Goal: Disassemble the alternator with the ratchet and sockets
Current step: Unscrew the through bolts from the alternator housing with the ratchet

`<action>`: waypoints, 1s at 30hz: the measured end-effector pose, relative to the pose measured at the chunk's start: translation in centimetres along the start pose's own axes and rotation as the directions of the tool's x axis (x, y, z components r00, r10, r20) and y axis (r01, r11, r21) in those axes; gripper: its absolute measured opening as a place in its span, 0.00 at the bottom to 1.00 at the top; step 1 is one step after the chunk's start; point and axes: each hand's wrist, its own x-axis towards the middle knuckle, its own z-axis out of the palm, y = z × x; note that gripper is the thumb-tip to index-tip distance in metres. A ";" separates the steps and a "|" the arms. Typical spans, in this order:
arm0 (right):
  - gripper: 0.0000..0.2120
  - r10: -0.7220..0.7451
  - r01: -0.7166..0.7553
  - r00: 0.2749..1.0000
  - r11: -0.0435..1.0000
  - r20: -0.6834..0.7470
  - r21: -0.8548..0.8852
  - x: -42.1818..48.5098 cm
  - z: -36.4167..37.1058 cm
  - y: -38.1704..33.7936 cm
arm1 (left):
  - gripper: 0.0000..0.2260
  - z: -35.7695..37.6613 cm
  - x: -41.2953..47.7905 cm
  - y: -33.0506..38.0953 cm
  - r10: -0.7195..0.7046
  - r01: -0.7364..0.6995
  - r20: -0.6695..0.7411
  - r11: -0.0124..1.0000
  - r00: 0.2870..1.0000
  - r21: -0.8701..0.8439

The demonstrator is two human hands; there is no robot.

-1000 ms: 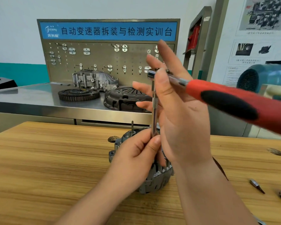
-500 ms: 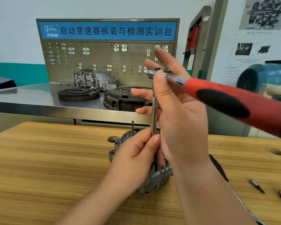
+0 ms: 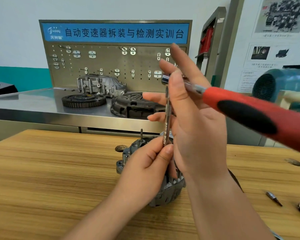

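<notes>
The alternator (image 3: 168,191) is sitting on the wooden table (image 3: 50,170), partly behind both hands. The left hand (image 3: 149,163) is pinching the lower end of the extension bar (image 3: 167,118), which is standing upright on the alternator. The right hand (image 3: 194,122) is clamping the ratchet (image 3: 249,115) near its head with the thumb, its other fingers spread straight. The bar's engraving is too blurred to read. The blue sign (image 3: 114,32) behind is reading "自动变速器拆装与检测实训台".
</notes>
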 end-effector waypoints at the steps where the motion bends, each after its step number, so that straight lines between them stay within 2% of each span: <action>1: 0.12 0.020 -0.020 1.000 0.998 -0.007 0.053 0.0 0.1 0.1 | 0.12 0.0 0.0 0.0 0.002 -0.002 -0.003 1.000 1.000 -0.014; 4: 0.15 0.158 -0.131 0.985 0.942 -0.066 0.308 -0.2 0.4 0.0 | 0.14 -0.3 -0.2 0.1 -0.006 0.009 0.027 0.997 1.000 -0.079; 8: 0.23 0.299 -0.252 0.951 0.896 -0.078 0.367 0.0 -0.2 0.0 | 0.16 -0.4 -0.3 0.1 -0.005 0.010 0.069 0.997 0.998 -0.075; 10: 0.21 0.263 -0.215 0.958 0.920 -0.110 0.327 -0.1 -0.2 0.1 | 0.14 -0.2 -0.2 0.2 -0.001 0.005 0.059 0.998 0.998 -0.055; 12: 0.13 0.176 -0.140 0.978 0.952 -0.115 0.272 -0.2 0.2 0.2 | 0.12 0.0 -0.2 0.3 -0.020 0.021 0.015 0.998 1.000 -0.053; 13: 0.12 0.124 -0.095 0.986 0.967 -0.110 0.236 -0.2 0.3 0.2 | 0.12 0.1 -0.2 0.3 -0.028 0.028 -0.005 0.998 1.000 -0.049; 15: 0.17 0.040 -0.027 0.997 0.984 -0.070 0.174 -0.1 0.3 0.0 | 0.13 0.1 -0.2 0.2 -0.025 0.024 -0.019 0.999 1.000 -0.025; 17: 0.20 0.051 -0.044 0.998 0.976 -0.030 0.211 0.0 0.4 0.1 | 0.14 0.1 -0.2 0.3 -0.022 0.022 -0.016 0.999 1.000 -0.026; 20: 0.17 0.170 -0.149 0.985 0.930 -0.034 0.335 -0.2 0.3 0.2 | 0.15 -0.2 -0.3 0.0 -0.038 0.040 0.021 0.996 0.999 -0.081; 23: 0.20 0.226 -0.207 0.974 0.913 -0.014 0.352 -0.3 0.1 0.2 | 0.16 -0.3 -0.3 0.0 -0.025 0.030 0.055 0.995 0.998 -0.095; 27: 0.12 0.140 -0.125 0.989 0.965 -0.051 0.230 -0.3 0.4 -0.1 | 0.12 -0.1 -0.2 -0.3 0.003 -0.002 0.023 0.999 1.000 -0.032; 30: 0.15 0.024 -0.021 0.999 0.992 -0.026 0.122 -0.1 0.3 -0.4 | 0.10 0.2 -0.2 -0.3 -0.003 0.002 -0.011 1.000 1.000 -0.019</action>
